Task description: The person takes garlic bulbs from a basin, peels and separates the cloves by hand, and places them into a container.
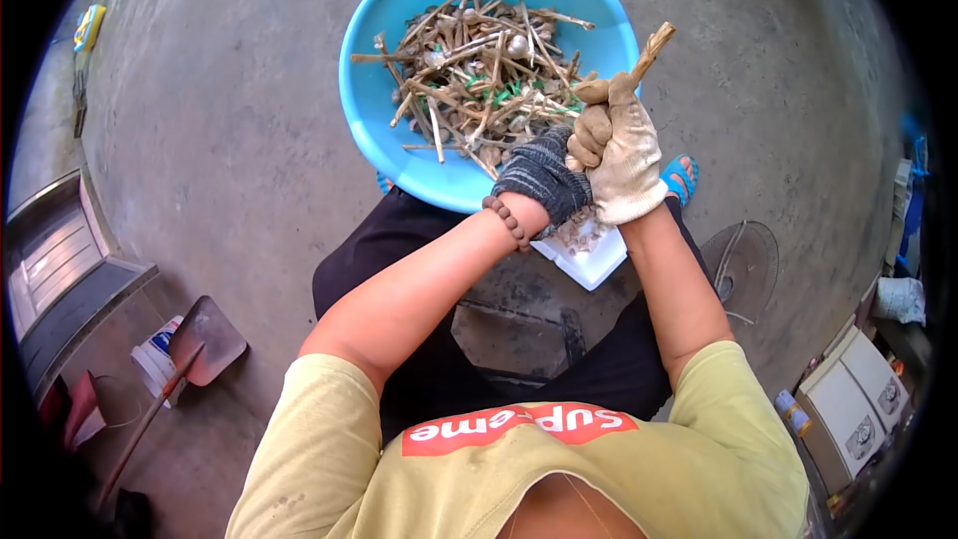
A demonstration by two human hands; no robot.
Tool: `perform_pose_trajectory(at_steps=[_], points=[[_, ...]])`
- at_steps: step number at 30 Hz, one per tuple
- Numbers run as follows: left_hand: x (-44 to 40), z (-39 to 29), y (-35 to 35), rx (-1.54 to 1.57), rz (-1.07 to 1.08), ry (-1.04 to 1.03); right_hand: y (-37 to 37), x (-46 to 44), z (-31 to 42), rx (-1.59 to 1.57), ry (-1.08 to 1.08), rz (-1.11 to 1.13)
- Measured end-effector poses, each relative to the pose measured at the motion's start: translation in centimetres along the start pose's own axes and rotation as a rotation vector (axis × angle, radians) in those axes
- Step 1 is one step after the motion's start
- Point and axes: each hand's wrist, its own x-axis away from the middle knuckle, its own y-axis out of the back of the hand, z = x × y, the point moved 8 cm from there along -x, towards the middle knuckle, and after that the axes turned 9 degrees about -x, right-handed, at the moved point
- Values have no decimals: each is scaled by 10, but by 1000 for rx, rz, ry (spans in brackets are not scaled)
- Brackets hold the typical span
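A large blue basin (361, 130) holds a heap of dry garlic stalks and bulbs (479, 70). My right hand (621, 145), in a cream and tan work glove, is closed round a dry stalk (654, 52) that sticks up past the basin's right rim. My left hand (547, 180), in a dark striped glove, is closed against the lower end of that stalk, touching my right hand; its fingertips are partly hidden. Below both hands is a white tray (589, 269) with small pale pieces in it, partly covered by my hands.
Concrete floor surrounds the basin. A shovel (208, 341) and a white bucket (155, 364) are at the left. A round fan grille (746, 269) lies right of my knee. A two-burner stove (853, 404) stands at the lower right.
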Motion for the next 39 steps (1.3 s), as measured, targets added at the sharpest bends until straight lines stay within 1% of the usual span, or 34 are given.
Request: perform_pose_trajectory(at_steps=[1,2,3,4,6,7,8,10,12,14,15,16,18,19,20,22,23,24,26,27,28,30,31,32,34,35,37,38,39], points=[[3,-10,12,2,1,1,3,-2,1,1,-1,-1],[6,-19,21,35,49,26,8,-5,-3,-69,-54,-1],[9,-21,25,69,97,51,10,-7,-5,-140,-106,-1],[10,-18,24,69,99,50,11,-8,-3,-141,-105,-3],[11,-20,18,-12,117,-58,14,-6,-6,-236,-223,-28],[13,-32,27,25,37,-258,16,-9,-8,-456,-368,26],[14,-33,27,42,28,-297,21,-9,-7,-456,-362,13],[12,-25,18,189,34,-232,10,-5,-1,-376,-345,138],[8,-22,13,213,68,-207,11,-9,5,-421,-325,170],[3,-16,17,261,56,-111,19,-15,24,-235,-96,43],[1,-15,21,340,39,-94,18,-19,31,-202,-51,141],[-3,-8,23,379,-12,-116,22,-22,29,-203,-45,146],[-6,6,18,548,62,18,38,-27,31,66,70,0],[-6,6,22,567,43,9,38,-30,32,392,116,45],[-8,7,21,568,42,9,45,-34,24,393,116,46],[-11,6,28,772,-6,18,23,-25,43,1391,619,-41],[-10,5,29,778,9,34,28,-24,42,1265,541,-43],[-12,5,31,778,7,29,20,-20,46,1266,547,-42],[-14,6,40,728,-79,-31,6,-18,30,666,255,241],[-18,11,35,830,-44,-4,-2,-11,28,661,185,227],[-23,18,33,829,-44,-6,-2,-10,26,660,187,227],[-29,16,31,827,-11,-150,-22,1,30,1016,474,402],[-28,19,25,1007,66,-87,-25,3,32,1038,512,390],[-30,24,21,1008,67,-86,-24,2,32,1039,511,389],[-20,-6,41,231,-201,-572,-22,1,32,1090,520,399],[-17,-5,39,231,-200,-573,-22,2,33,1089,520,397],[-14,9,31,1036,71,39,-21,1,29,1196,479,409],[-11,3,32,1035,73,38,-20,1,28,1196,479,407],[-9,3,33,1002,36,84,-20,2,26,1211,520,411]])
